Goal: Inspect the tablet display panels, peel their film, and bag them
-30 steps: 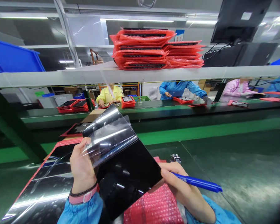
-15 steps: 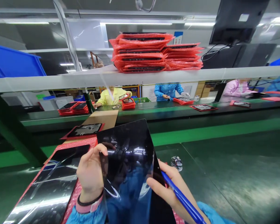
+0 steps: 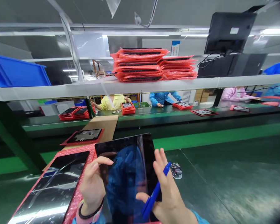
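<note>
A black glossy tablet screen (image 3: 123, 174) is held up tilted in front of me, mirroring blue clothing. My left hand (image 3: 93, 180) grips its left edge, thumb on the front face and the other fingers mostly hidden behind. My right hand (image 3: 169, 193) is at the screen's right edge with a blue pen (image 3: 155, 193) lying across it, held between the thumb and the stretched fingers. The thumb tip is over the glass; whether it touches cannot be made out. To the left, another large black screen (image 3: 53, 183) lies on red bubble wrap (image 3: 74, 202).
A tablet part on a red sleeve (image 3: 86, 136) rests on cardboard (image 3: 110, 124) behind the screen. A small clear-wrapped item (image 3: 176, 171) lies right on the green bench (image 3: 214, 174). Overhead, a shelf (image 3: 84, 88) carries red-wrapped stacks (image 3: 140, 65) and a blue bin (image 3: 18, 71). Several co-workers sit beyond.
My right hand has opened its fingers and lifted off the screen's edge, and the pen has swung to lie across it. The screen's reflection has shifted. The view has tipped slightly upward.
</note>
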A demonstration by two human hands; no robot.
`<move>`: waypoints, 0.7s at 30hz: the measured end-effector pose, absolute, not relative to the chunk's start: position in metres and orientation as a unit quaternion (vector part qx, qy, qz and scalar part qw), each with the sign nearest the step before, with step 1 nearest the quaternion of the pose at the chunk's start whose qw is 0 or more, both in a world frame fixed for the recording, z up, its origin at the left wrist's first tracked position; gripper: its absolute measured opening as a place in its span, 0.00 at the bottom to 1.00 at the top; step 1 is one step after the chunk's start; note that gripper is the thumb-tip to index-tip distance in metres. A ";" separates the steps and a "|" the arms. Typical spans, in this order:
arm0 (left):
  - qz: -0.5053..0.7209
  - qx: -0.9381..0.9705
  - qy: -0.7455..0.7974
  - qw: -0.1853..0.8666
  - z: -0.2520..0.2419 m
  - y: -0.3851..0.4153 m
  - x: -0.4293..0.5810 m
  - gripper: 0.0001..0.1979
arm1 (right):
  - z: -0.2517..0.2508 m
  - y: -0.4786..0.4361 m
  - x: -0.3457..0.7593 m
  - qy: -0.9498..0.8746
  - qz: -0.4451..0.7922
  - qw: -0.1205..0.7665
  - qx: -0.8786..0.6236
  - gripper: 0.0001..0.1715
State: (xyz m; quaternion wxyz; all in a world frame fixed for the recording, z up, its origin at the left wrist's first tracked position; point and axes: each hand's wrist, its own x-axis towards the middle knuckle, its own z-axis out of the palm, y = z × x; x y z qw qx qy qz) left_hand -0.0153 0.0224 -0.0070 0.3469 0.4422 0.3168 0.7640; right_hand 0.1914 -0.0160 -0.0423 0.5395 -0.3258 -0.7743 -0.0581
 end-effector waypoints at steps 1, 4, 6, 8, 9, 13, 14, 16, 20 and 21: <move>0.767 0.453 0.303 0.339 -0.009 0.023 -0.016 0.13 | -0.042 -0.014 0.192 -0.791 -0.100 0.523 -0.300 0.55; 0.770 0.492 0.275 0.299 -0.015 0.022 -0.018 0.10 | -0.039 -0.011 0.194 -0.808 -0.143 0.516 -0.247 0.48; 0.754 0.530 0.280 0.269 -0.016 0.019 -0.018 0.08 | -0.039 -0.012 0.195 -0.782 -0.141 0.560 -0.236 0.39; 0.728 0.572 0.291 0.240 -0.017 0.016 -0.016 0.06 | -0.041 -0.014 0.196 -0.739 -0.135 0.611 -0.250 0.32; 0.717 0.590 0.294 0.227 -0.018 0.014 -0.015 0.06 | -0.043 -0.016 0.196 -0.716 -0.129 0.633 -0.263 0.31; 0.698 0.615 0.288 0.229 -0.026 0.008 -0.012 0.06 | -0.047 -0.020 0.199 -0.650 -0.101 0.700 -0.278 0.25; 0.693 0.618 0.285 0.237 -0.028 0.007 -0.012 0.07 | -0.047 -0.020 0.200 -0.640 -0.101 0.710 -0.275 0.24; 0.685 0.631 0.274 0.240 -0.034 0.006 -0.012 0.08 | -0.044 -0.019 0.202 -0.625 -0.094 0.725 -0.272 0.22; 0.685 0.630 0.263 0.254 -0.049 0.004 -0.011 0.09 | -0.030 -0.012 0.207 -0.607 -0.076 0.744 -0.267 0.16; 0.700 0.600 0.275 0.273 -0.054 0.003 -0.009 0.09 | -0.026 -0.009 0.209 -0.607 -0.072 0.746 -0.265 0.14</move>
